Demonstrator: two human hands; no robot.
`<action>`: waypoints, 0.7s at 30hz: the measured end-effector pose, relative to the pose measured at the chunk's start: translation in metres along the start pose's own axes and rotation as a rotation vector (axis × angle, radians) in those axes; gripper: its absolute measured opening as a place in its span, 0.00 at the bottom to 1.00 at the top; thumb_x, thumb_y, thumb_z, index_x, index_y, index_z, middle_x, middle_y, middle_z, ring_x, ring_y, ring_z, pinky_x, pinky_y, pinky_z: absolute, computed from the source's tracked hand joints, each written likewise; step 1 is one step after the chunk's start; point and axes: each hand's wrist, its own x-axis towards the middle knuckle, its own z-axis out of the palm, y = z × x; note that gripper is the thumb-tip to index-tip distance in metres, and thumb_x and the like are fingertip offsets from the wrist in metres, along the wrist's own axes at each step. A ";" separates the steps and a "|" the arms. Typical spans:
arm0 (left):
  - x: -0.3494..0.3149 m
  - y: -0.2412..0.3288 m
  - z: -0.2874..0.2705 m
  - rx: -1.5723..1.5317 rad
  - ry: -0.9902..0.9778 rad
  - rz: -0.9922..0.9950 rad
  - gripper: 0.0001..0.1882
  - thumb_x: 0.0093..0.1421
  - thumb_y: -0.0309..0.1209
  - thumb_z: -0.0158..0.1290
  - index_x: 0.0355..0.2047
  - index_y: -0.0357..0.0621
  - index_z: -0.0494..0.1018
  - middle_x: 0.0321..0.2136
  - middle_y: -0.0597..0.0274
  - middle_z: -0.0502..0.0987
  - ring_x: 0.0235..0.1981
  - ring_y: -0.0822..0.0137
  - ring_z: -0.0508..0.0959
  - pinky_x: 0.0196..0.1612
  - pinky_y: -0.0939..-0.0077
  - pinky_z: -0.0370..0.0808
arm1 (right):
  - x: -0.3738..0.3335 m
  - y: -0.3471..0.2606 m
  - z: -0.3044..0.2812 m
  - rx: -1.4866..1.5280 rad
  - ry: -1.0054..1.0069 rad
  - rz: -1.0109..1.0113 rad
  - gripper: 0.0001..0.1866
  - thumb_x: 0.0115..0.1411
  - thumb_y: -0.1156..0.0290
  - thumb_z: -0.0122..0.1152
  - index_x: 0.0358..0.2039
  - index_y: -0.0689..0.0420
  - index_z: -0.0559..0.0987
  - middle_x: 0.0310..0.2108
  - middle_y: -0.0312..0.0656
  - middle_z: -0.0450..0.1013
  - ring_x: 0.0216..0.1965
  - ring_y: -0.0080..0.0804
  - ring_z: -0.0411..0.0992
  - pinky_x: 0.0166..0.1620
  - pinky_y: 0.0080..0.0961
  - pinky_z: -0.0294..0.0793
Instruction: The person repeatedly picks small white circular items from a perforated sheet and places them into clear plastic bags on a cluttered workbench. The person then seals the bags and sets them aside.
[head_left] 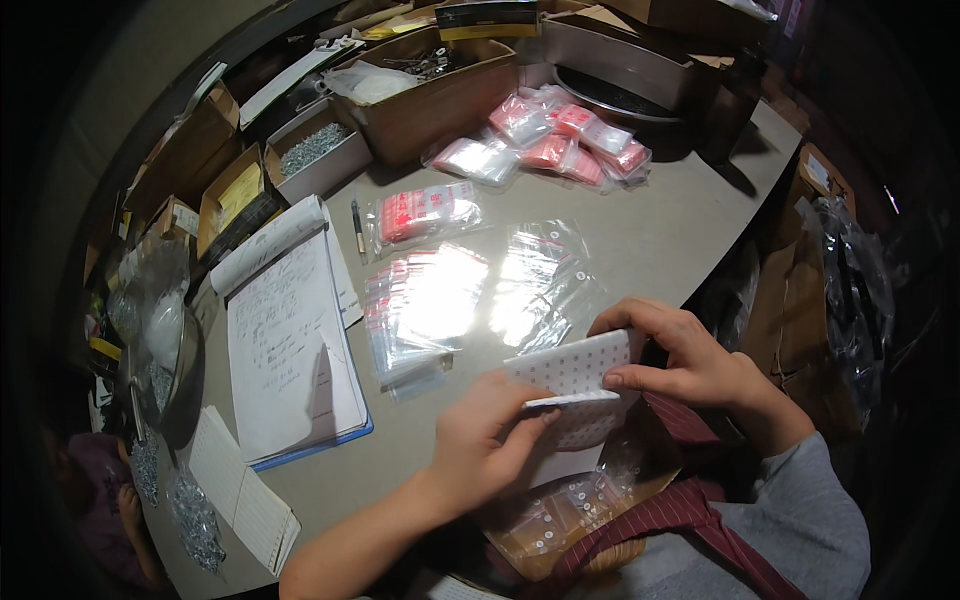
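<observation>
A white dotted sheet (570,372), folded so that two flaps stand apart, is held up at the table's near edge. My left hand (490,432) pinches its lower flap between thumb and fingers. At the sheet's right end, my right hand (680,350) grips it with the thumb in front and fingers behind. Below the sheet, an open cardboard box (530,568) holds small clear bags (580,510) with little white round pieces in them. Just beyond my hands lie clear zip bags (540,280), several with a small round piece, beside a fanned stack of zip bags (425,310).
Left of the bags lies a handwritten notepad (285,350) on a blue clipboard, with a pen (359,230) near it. Packs of red-marked bags (575,140) sit farther back. Cardboard boxes (430,95) line the far edge. A person (105,500) is at the left.
</observation>
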 end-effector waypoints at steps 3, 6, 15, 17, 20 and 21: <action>0.002 -0.004 -0.001 -0.038 -0.006 -0.009 0.09 0.57 0.24 0.65 0.39 0.40 0.82 0.36 0.50 0.80 0.36 0.52 0.80 0.40 0.65 0.77 | -0.008 0.002 0.002 0.073 0.031 0.072 0.18 0.62 0.70 0.72 0.48 0.65 0.79 0.42 0.42 0.79 0.41 0.26 0.79 0.44 0.24 0.78; 0.005 -0.004 0.000 -0.045 0.030 0.070 0.09 0.58 0.25 0.65 0.39 0.40 0.83 0.34 0.52 0.81 0.36 0.55 0.81 0.39 0.67 0.77 | -0.016 0.010 0.008 0.230 0.073 0.149 0.18 0.60 0.70 0.74 0.47 0.65 0.79 0.40 0.41 0.80 0.40 0.22 0.78 0.42 0.21 0.77; 0.003 0.005 -0.007 -0.076 -0.075 -0.118 0.08 0.62 0.20 0.61 0.41 0.33 0.83 0.34 0.57 0.85 0.36 0.69 0.83 0.42 0.76 0.78 | -0.017 0.012 0.011 0.513 0.054 0.287 0.15 0.64 0.69 0.71 0.44 0.66 0.81 0.35 0.38 0.80 0.36 0.17 0.77 0.38 0.18 0.76; 0.004 0.005 -0.004 -0.167 -0.049 -0.140 0.08 0.62 0.21 0.62 0.41 0.34 0.83 0.33 0.54 0.86 0.33 0.66 0.85 0.39 0.75 0.79 | -0.014 0.018 0.018 0.509 0.094 0.200 0.14 0.65 0.68 0.70 0.45 0.66 0.81 0.35 0.37 0.80 0.35 0.17 0.76 0.37 0.18 0.75; 0.003 0.003 -0.004 -0.189 -0.049 -0.150 0.09 0.62 0.22 0.63 0.42 0.33 0.83 0.33 0.53 0.86 0.33 0.67 0.86 0.39 0.76 0.81 | -0.010 0.018 0.023 0.444 0.131 0.114 0.15 0.66 0.67 0.68 0.45 0.65 0.81 0.34 0.36 0.80 0.34 0.17 0.75 0.37 0.18 0.74; 0.003 0.002 -0.004 -0.177 -0.055 -0.150 0.09 0.62 0.22 0.63 0.43 0.33 0.83 0.33 0.53 0.86 0.33 0.67 0.86 0.40 0.76 0.81 | -0.012 0.015 0.019 0.403 0.107 0.144 0.15 0.67 0.67 0.68 0.46 0.65 0.81 0.34 0.36 0.80 0.34 0.17 0.75 0.38 0.18 0.74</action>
